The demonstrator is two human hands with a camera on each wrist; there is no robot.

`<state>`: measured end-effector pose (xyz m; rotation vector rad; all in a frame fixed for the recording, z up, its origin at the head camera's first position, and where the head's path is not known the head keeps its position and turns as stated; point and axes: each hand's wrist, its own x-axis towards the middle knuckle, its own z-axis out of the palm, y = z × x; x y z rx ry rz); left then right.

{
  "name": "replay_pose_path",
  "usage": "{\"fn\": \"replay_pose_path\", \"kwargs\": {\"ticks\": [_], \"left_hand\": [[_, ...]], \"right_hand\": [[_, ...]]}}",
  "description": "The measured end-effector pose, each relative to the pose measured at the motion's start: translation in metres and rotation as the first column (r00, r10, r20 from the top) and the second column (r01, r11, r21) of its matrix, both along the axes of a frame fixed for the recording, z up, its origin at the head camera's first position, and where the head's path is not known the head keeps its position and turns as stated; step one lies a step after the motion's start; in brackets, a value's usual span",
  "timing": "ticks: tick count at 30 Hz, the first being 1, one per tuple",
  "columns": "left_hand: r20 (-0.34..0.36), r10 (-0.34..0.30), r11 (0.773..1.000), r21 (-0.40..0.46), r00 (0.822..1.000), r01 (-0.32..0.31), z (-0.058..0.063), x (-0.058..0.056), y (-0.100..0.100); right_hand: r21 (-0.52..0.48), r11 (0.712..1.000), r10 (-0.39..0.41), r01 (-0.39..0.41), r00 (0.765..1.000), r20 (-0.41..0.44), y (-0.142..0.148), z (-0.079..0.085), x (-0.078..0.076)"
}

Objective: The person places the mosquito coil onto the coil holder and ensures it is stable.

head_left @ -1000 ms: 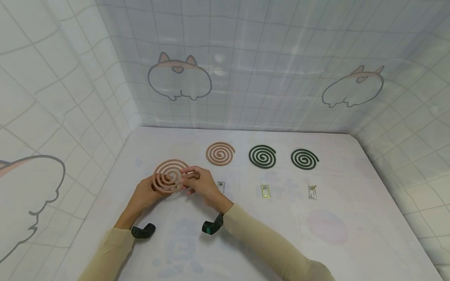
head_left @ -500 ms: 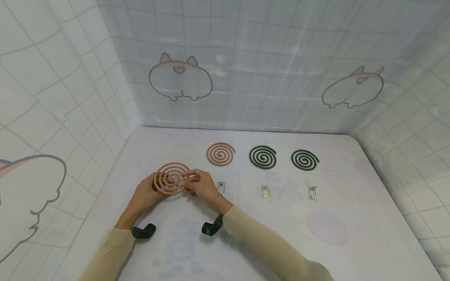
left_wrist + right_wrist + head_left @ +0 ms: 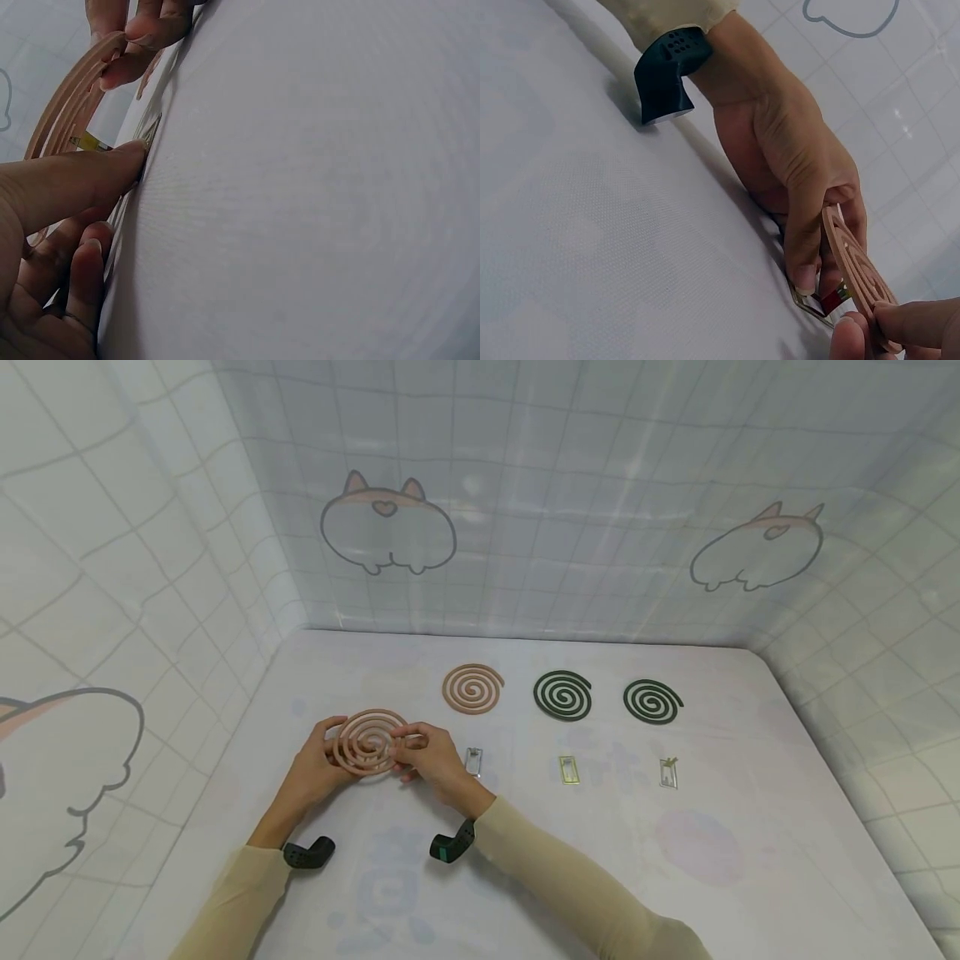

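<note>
Grid-patterned walls (image 3: 570, 527) around a white table (image 3: 600, 860), two green coils (image 3: 564, 697) toward its far edge.
Your right hand (image 3: 431, 762) pinches the rim of a brown coil (image 3: 371, 744) raised above the table's left part; underneath, your left hand (image 3: 315, 768) grips a small metal stand (image 3: 90, 142) at the surface.

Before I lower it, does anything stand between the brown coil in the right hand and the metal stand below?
Nothing visible stands between the brown coil and the metal stand. The left hand, holding the stand, sits partly beneath the coil and could crowd it. Whether coil and stand touch, I cannot tell.
</note>
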<state>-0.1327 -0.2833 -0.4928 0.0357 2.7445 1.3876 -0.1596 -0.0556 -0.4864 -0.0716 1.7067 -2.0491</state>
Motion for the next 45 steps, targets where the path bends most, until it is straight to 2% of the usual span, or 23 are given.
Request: {"fn": "replay_pose_path", "kwargs": {"ticks": [7,11,16,23,31,45], "left_hand": [[0.01,0.007,1.0,-0.023,1.0,-0.007,0.002,-0.001,0.002],[0.02,0.017,0.999,-0.032,1.0,-0.017,0.002,-0.001,0.001],[0.026,0.038,0.998,-0.047,0.999,-0.037,0.003,-0.001,0.001],[0.034,0.05,0.996,-0.074,0.998,-0.047,0.005,0.0,0.002],[0.047,0.047,0.998,-0.047,0.998,-0.044,0.005,0.0,0.004],[0.019,0.032,0.999,-0.038,0.999,-0.032,-0.002,-0.002,-0.001]], "right_hand": [[0.02,1.0,0.015,-0.014,0.999,-0.043,-0.002,-0.001,0.0],[0.082,0.996,0.044,-0.035,0.992,-0.115,-0.005,-0.001,-0.001],[0.152,0.988,0.048,-0.021,0.983,-0.177,-0.01,-0.002,-0.002],[0.162,0.986,0.009,0.023,0.981,-0.194,-0.015,-0.001,0.0],[0.195,0.976,-0.054,0.099,0.974,-0.221,-0.018,-0.001,0.001],[0.249,0.964,-0.025,0.091,0.966,-0.256,-0.02,0.001,0.0]]}}
